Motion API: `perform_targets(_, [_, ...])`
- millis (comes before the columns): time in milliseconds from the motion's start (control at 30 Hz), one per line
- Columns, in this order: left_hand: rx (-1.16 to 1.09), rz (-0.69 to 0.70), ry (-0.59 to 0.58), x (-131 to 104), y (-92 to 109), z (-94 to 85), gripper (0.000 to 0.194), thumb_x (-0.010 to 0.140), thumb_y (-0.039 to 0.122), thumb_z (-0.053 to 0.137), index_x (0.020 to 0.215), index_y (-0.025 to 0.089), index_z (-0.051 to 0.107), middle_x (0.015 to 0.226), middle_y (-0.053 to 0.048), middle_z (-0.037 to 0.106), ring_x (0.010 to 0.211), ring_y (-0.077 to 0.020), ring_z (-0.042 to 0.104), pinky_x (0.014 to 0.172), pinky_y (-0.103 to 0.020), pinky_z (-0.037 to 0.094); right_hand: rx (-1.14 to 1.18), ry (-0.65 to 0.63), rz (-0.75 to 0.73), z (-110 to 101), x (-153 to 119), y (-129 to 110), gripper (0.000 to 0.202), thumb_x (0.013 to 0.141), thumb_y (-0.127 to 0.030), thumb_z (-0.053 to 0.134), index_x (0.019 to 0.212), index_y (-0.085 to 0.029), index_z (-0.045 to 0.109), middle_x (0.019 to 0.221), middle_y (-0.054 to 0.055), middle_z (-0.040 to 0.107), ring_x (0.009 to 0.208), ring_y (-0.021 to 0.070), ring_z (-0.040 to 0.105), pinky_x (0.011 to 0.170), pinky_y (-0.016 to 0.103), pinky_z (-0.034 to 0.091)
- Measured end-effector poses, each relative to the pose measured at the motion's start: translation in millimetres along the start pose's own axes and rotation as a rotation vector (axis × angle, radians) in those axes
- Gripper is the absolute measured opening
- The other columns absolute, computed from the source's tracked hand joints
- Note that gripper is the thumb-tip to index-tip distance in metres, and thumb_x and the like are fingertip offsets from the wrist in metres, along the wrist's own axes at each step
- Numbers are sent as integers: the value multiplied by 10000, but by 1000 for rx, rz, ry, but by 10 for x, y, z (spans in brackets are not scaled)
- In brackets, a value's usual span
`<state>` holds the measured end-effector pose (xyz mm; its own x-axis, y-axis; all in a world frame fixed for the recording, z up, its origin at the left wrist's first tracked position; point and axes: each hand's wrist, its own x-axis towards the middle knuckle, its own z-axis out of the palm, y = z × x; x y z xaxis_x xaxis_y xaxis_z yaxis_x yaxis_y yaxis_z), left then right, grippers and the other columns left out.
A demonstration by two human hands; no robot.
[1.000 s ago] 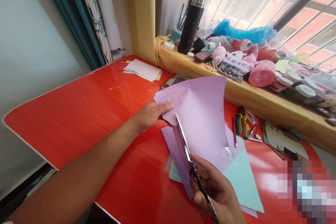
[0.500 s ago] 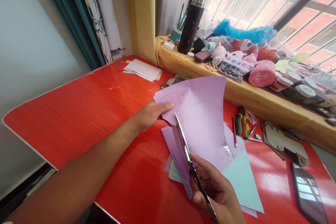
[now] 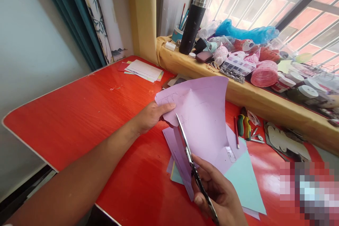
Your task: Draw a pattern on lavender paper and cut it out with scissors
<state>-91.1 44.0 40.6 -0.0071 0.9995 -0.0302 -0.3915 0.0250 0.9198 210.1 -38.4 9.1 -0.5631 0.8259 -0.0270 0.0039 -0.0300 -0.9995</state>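
Note:
A sheet of purple paper (image 3: pixel 203 113) with pencil lines near its left end is raised above the table, curving slightly. My left hand (image 3: pixel 156 114) pinches its left edge, thumb on top and fingers underneath. In my right hand (image 3: pixel 214 187) is a pair of scissors (image 3: pixel 187 150), seen edge-on, with the tips pointing up and away at the paper's lower left edge, close to my left thumb. The blades look nearly closed. Beneath the raised sheet lie more purple sheets (image 3: pixel 182 162) and a light blue sheet (image 3: pixel 246 176).
On the red table (image 3: pixel 79 113) lie a pencil (image 3: pixel 236 132), pliers (image 3: pixel 244 126), cut card pieces (image 3: pixel 286 141) and a paper stack (image 3: pixel 145 70). A black flask (image 3: pixel 193 24) and craft supplies crowd the windowsill (image 3: pixel 169 58). The lower right corner is pixelated.
Hands, scissors and purple paper are practically still. The lower right corner, where a phone lay visible, is now pixelated.

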Motion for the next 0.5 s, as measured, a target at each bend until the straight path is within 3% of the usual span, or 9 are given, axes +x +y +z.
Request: perform_targets(500, [4, -4, 1, 1, -6, -5, 379, 858, 513, 878, 947, 155, 793, 821, -64, 771, 737, -224, 737, 725, -356, 643, -34, 5, 5, -6, -6, 22, 674, 1004, -588, 816, 1595, -294, 682, 783, -14, 514, 636, 155, 390, 552, 290, 317])
